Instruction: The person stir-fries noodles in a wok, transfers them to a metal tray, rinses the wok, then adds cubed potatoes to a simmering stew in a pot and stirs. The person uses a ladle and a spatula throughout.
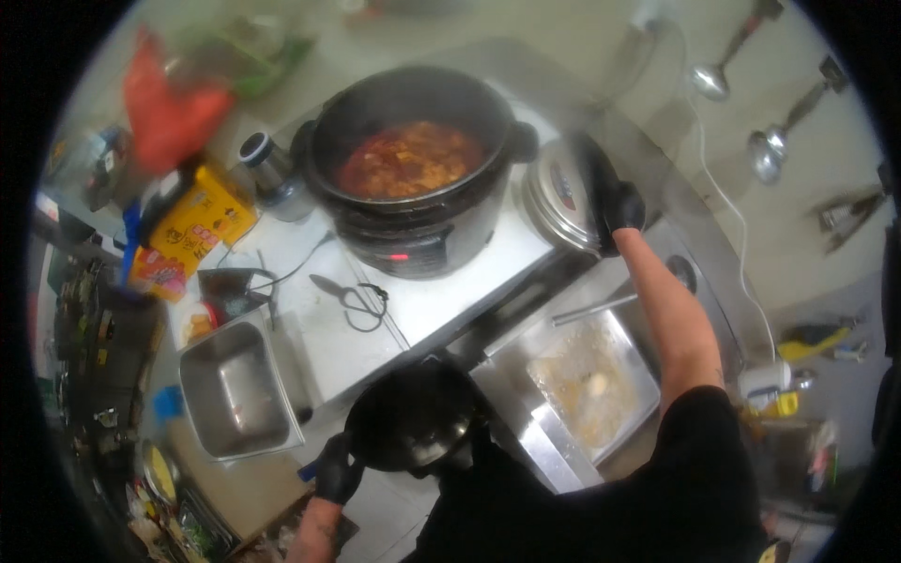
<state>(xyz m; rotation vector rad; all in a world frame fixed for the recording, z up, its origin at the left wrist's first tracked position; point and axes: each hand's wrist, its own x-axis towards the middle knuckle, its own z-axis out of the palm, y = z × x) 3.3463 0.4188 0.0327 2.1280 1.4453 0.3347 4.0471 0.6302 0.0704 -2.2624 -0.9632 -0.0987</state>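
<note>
Low in the middle, my left hand (339,470), in a black glove, grips the rim of a dark round pan (408,422) held in front of my body. A small blue piece (307,471) sticks out beside that hand; what it belongs to I cannot tell. My right hand (625,207), also gloved, reaches out and holds the dark edge of a steel lid (559,186) that stands tilted to the right of an electric pressure cooker (422,239). The cooker has no lid on it. Inside lies a chunky reddish-brown stew (408,160), with steam above it.
Kitchen scissors (352,299) lie on the white worktop (338,359). A steel pan (236,394) stands left, a basin with cloudy liquid (588,380) right. Behind are a yellow carton (204,218), a capped jar (271,169) and a red bag (169,105). Ladles (709,81) hang on the wall.
</note>
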